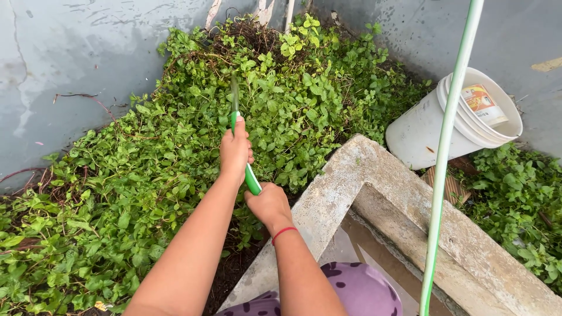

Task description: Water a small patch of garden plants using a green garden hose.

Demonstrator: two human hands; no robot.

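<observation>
Left hand (235, 151) and right hand (268, 203) both clamped on green tool handle (252, 178) — blurred blade (235, 93) over leafy ground cover (146, 175), beside concrete ledge (374, 169).

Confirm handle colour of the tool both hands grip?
Green handle, gripped by left hand and right hand; head view.

White bucket (421, 131) tipped near concrete ledge (410, 193); pale green hose (448, 140) in front.

Looked like a backyard garden corner: leafy groundcover (175, 169) against stained concrete walls (76, 64), rough concrete ledge (404, 199), white plastic buckets (427, 131), green hose (448, 134).
</observation>
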